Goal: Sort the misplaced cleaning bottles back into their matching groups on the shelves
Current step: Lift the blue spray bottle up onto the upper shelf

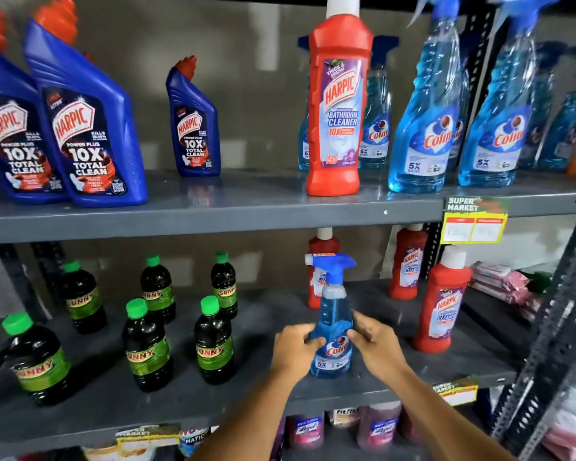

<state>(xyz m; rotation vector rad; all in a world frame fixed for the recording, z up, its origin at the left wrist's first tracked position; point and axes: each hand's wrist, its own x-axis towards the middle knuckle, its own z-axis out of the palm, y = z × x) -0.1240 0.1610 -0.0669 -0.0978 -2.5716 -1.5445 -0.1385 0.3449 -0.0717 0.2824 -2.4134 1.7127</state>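
A blue Colin spray bottle (331, 314) stands upright on the lower shelf (263, 327), among red Harpic bathroom cleaner bottles (441, 304). My left hand (295, 349) grips its left side and my right hand (376, 344) its right side, at label height. On the upper shelf (213, 207) a red Harpic bathroom cleaner bottle (338, 104) stands in front of the blue Colin spray bottles (426, 121). Blue Harpic toilet cleaner bottles (90, 128) fill the upper left.
Several dark Sunny bottles with green caps (147, 344) stand at the lower left. A yellow price tag (473, 224) hangs from the upper shelf edge. A perforated metal upright (559, 321) rises on the right, pink packets (502, 284) beside it. More bottles (376, 427) sit below.
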